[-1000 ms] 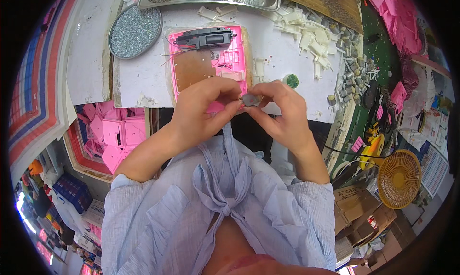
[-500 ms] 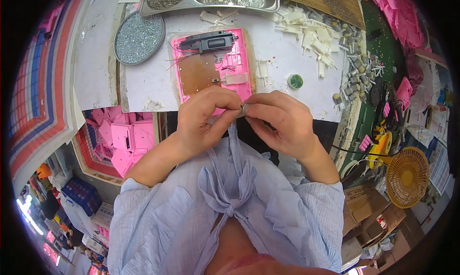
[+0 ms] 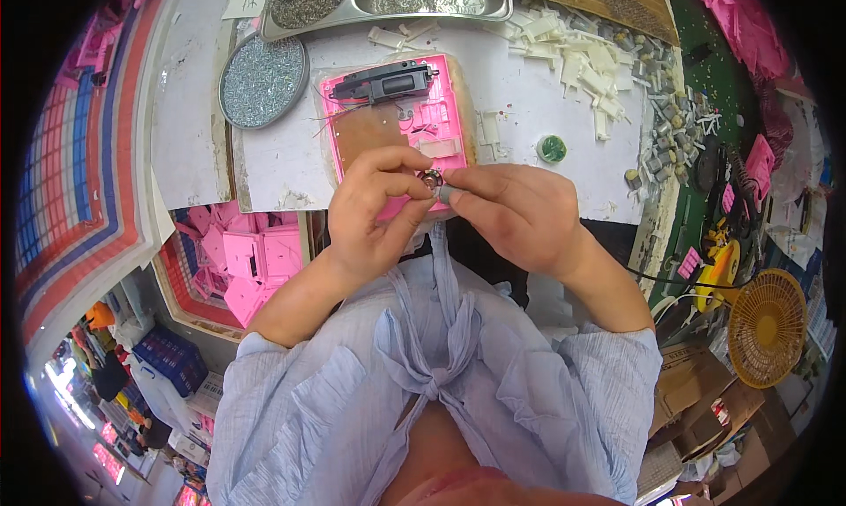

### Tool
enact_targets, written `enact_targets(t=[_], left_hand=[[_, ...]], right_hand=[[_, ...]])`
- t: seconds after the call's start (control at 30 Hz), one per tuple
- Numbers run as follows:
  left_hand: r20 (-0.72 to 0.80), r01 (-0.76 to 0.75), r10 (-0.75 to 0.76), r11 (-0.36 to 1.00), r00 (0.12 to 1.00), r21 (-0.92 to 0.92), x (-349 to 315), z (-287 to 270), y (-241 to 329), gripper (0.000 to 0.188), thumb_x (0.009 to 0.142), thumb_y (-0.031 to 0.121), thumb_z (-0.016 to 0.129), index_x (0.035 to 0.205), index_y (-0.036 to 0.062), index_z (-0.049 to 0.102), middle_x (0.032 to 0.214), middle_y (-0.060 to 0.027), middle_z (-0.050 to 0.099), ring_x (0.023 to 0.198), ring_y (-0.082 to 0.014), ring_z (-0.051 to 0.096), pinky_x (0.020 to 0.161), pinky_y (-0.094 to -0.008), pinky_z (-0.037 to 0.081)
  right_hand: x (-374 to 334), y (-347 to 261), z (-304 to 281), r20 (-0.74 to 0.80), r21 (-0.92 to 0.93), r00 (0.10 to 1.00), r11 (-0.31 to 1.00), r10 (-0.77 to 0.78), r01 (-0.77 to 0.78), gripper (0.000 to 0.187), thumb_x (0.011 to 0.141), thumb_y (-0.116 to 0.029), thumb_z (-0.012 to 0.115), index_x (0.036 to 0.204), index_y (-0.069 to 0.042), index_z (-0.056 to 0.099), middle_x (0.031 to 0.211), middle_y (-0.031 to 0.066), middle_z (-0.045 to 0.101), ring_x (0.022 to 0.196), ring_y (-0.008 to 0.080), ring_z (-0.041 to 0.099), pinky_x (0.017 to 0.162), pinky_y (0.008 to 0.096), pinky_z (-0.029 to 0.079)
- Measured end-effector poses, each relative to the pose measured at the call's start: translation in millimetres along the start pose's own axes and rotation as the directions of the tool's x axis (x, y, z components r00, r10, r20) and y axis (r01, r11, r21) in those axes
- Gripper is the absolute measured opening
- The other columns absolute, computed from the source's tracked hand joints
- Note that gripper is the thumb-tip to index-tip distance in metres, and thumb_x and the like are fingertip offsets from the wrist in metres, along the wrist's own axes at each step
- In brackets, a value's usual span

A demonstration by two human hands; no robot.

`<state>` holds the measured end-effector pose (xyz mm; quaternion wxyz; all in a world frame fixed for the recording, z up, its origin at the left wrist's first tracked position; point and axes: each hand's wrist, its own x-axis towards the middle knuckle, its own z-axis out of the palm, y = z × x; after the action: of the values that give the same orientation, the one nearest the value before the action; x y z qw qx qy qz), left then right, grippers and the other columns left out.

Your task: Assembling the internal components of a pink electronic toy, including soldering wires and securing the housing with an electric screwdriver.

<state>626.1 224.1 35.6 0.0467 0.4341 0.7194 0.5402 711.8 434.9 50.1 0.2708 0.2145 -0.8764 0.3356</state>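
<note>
Both hands pinch a small round metal part (image 3: 431, 179) between fingertips, left hand (image 3: 374, 211) and right hand (image 3: 511, 215) meeting just above the pink plastic housing (image 3: 401, 123) on the white surface (image 3: 546, 101). It looks light, rigid, easily dropped; rim holds suit it. Loose white plastic pieces (image 3: 582, 61) crowd the right; room lies nearer the body.

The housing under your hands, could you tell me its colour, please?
Bright pink housing, clearest in the head view.

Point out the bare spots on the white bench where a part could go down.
Bare bench lies left of the pink housing, below the round dish of screws. Another patch sits between the housing and the small green cap. The upper right is crowded with white plastic pieces and small metal parts.
</note>
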Motion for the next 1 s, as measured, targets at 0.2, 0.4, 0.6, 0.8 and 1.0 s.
enact_targets(t=[0.2, 0.4, 0.6, 0.8, 1.0], left_hand=[[-0.076, 0.137, -0.141, 0.988, 0.987, -0.066, -2.4, 3.6, -1.1, 0.021, 0.080, -0.002, 0.078, 0.099, 0.0011, 0.069, 0.112, -0.0170, 0.067, 0.100, -0.0277, 0.066, 0.084, -0.0358, 0.054], [-0.163, 0.253, -0.277, 0.955, 0.947, -0.152, 23.0, 4.7, 1.7, 0.024, 0.079, 0.000, 0.079, 0.100, 0.0022, 0.069, 0.113, -0.0131, 0.060, 0.098, -0.0201, 0.060, 0.079, -0.0311, 0.049], [0.152, -0.079, -0.021, 0.781, 0.988, 0.619, 57.6, 0.0, -17.3, 0.024, 0.077, 0.023, 0.081, 0.098, 0.0123, 0.074, 0.107, -0.0049, 0.059, 0.105, -0.0289, 0.054, 0.093, -0.0460, 0.034], [0.150, -0.105, 0.001, 0.723, 0.989, 0.683, 56.6, 4.3, -19.6, 0.016, 0.079, 0.019, 0.078, 0.092, 0.0122, 0.071, 0.106, -0.0041, 0.058, 0.105, -0.0266, 0.054, 0.093, -0.0471, 0.032], [0.148, -0.119, 0.024, 0.722, 0.989, 0.681, 54.6, 7.6, -27.8, 0.016, 0.080, 0.017, 0.076, 0.091, 0.0099, 0.067, 0.107, -0.0047, 0.059, 0.105, -0.0266, 0.054, 0.093, -0.0458, 0.033]], right_hand=[[-6.2, 6.5, 6.2, -0.013, 0.031, 1.000, 1.000, 0.003, -0.003, 0.025, 0.076, -0.010, 0.073, 0.101, -0.006, 0.071, 0.104, 0.0094, 0.073, 0.088, 0.0255, 0.072, 0.067, 0.0333, 0.061], [-7.0, 11.6, 0.9, -0.051, -0.089, 0.998, 0.995, 0.040, -0.044, 0.034, 0.069, -0.011, 0.080, 0.102, -0.010, 0.072, 0.101, 0.0063, 0.073, 0.084, 0.0254, 0.068, 0.068, 0.0347, 0.058], [-2.9, 33.2, -21.2, -0.198, -0.054, 0.950, 0.965, 0.240, -0.255, 0.039, 0.066, -0.003, 0.087, 0.102, -0.009, 0.074, 0.092, 0.0050, 0.073, 0.081, 0.0260, 0.060, 0.071, 0.0354, 0.051], [1.5, 45.5, -4.7, -0.198, 0.166, 0.866, 0.887, 0.458, -0.431, 0.036, 0.072, 0.002, 0.083, 0.107, -0.004, 0.074, 0.091, 0.0084, 0.073, 0.079, 0.0238, 0.066, 0.071, 0.0332, 0.052], [12.2, 56.4, 12.9, -0.179, 0.125, 0.891, 0.908, 0.417, -0.400, 0.031, 0.076, -0.002, 0.081, 0.106, -0.004, 0.074, 0.093, 0.0116, 0.073, 0.083, 0.0256, 0.070, 0.073, 0.0341, 0.054]])
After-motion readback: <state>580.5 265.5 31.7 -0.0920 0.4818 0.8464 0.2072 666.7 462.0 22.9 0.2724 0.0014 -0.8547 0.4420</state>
